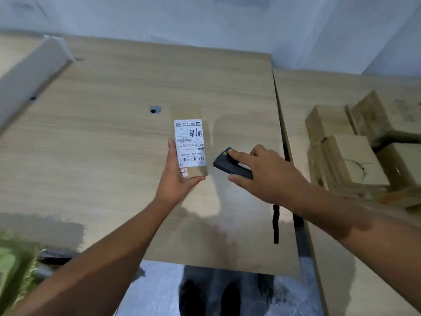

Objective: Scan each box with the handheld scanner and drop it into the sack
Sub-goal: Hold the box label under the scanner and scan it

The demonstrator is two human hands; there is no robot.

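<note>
Head view: my left grip [176, 179] clasps the box [191, 148] from below, label up for reading. Just right of it, my right grip [262, 172] clenches the scanner [230, 166], aimed at the barcode. Beyond lies the worktop [114, 110].

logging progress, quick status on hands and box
Left hand holds box, label up. Right hand holds scanner beside it. More boxes wait at right. Nothing between scanner and label.
</note>
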